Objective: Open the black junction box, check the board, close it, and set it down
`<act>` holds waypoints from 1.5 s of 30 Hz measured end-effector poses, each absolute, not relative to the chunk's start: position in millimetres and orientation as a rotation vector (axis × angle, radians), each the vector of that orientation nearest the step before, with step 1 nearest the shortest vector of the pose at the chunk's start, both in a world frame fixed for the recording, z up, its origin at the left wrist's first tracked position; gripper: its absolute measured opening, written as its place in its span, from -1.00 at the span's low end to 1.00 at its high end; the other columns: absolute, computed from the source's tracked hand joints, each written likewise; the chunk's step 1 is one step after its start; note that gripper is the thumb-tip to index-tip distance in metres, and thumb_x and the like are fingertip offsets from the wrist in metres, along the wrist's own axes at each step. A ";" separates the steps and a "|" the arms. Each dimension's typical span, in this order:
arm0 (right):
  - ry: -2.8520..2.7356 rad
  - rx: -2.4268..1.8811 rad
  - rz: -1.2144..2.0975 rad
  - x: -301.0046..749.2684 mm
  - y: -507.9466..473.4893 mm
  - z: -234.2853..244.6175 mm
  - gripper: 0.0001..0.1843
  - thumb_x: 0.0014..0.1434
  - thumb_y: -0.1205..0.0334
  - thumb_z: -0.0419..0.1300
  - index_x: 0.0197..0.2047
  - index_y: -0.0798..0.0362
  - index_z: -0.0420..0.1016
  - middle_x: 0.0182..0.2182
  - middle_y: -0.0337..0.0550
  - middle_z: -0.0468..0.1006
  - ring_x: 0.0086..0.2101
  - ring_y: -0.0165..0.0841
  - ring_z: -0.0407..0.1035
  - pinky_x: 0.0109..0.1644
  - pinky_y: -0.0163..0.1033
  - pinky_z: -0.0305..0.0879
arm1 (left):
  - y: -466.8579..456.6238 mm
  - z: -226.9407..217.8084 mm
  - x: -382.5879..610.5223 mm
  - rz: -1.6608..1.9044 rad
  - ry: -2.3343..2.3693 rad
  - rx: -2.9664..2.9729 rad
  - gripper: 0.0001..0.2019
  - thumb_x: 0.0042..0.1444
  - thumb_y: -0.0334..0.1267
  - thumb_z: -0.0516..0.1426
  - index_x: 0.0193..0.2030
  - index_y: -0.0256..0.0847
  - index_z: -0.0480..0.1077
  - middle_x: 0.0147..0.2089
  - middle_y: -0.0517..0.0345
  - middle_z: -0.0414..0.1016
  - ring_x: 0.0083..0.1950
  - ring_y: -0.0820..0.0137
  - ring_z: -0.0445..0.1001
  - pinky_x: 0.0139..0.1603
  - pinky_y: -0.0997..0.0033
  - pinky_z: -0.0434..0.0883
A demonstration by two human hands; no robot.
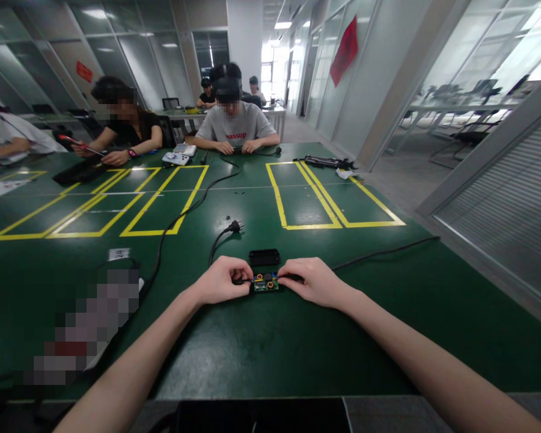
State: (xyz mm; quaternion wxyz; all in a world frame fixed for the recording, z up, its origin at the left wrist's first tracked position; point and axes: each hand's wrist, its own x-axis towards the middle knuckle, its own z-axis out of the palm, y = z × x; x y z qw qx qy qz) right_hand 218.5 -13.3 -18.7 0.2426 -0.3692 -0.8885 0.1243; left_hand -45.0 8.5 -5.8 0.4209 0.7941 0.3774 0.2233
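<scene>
A small green circuit board (266, 282) with copper-coloured coils lies in a low black case between my two hands. My left hand (223, 281) is closed at the board's left end, its fingertips pinching a black cord. At the right end, the fingers of my right hand (314, 281) are closed on another black cord (383, 251), which runs off to the right. Blue wires show by the fingertips at both ends. Just beyond the board sits a black plastic cover (264, 257), hollow side up. A black plug (235, 227) lies past my left hand, its cord passing behind that hand.
On the left of the green table (234, 355) is a blurred-out power strip (139, 285) with a long black cable (163, 240). Yellow tape outlines (313, 227) mark the far half. Co-workers sit opposite, one in a grey shirt (237, 123). A folded black stand (327, 162) lies far right.
</scene>
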 end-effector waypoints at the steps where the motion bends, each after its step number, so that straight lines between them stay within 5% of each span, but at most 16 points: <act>1: -2.427 -1.004 0.339 218.6 -13.1 -18.4 -0.87 0.34 0.22 0.24 -0.21 0.03 0.61 -0.34 -0.16 0.66 -0.37 -0.34 0.53 -0.28 -0.29 0.35 | 8.8 -6.4 -45.5 0.555 0.947 1.999 -0.91 -0.04 -0.35 0.17 -0.40 -0.30 0.49 -0.57 0.34 0.25 -0.54 0.57 0.17 -0.51 0.57 0.12; 27: -2.327 -0.823 0.472 225.1 -1.3 -22.3 -0.76 0.34 0.16 0.25 -0.35 0.03 0.62 -0.32 -0.13 0.62 -0.28 -0.33 0.51 -0.18 -0.25 0.42 | 11.2 -8.3 -46.4 0.669 0.861 2.240 -0.82 0.12 -0.37 0.17 -0.51 -0.27 0.40 -0.39 0.20 0.38 -0.42 0.52 0.29 -0.40 0.52 0.20; 32: -2.161 -0.967 0.535 224.8 4.2 -27.8 -0.81 0.29 0.10 0.30 -0.26 0.04 0.63 -0.31 -0.12 0.60 -0.32 -0.34 0.48 -0.22 -0.23 0.43 | 11.6 -8.7 -44.8 0.785 1.018 2.236 -0.88 0.12 -0.33 0.19 -0.42 -0.25 0.50 -0.40 0.18 0.44 -0.38 0.46 0.36 -0.36 0.48 0.27; 38: -2.099 -1.215 0.346 222.7 12.3 -32.6 -0.79 0.28 0.23 0.27 -0.03 0.04 0.63 -0.12 0.00 0.63 -0.09 -0.16 0.47 0.02 0.01 0.42 | 19.5 -15.6 -42.8 0.914 1.351 2.191 -0.82 0.17 -0.18 0.22 -0.20 -0.19 0.61 -0.24 0.07 0.59 -0.15 0.27 0.51 -0.13 0.31 0.42; 45: -1.961 -1.234 0.633 215.1 8.5 -34.9 -0.84 0.17 0.33 0.32 -0.15 0.06 0.65 -0.32 -0.15 0.64 -0.32 -0.33 0.48 -0.19 -0.20 0.42 | 20.9 -18.4 -41.8 0.831 1.304 1.941 -0.79 0.14 -0.17 0.23 -0.19 -0.22 0.62 -0.24 0.07 0.68 -0.24 0.28 0.59 -0.14 0.32 0.50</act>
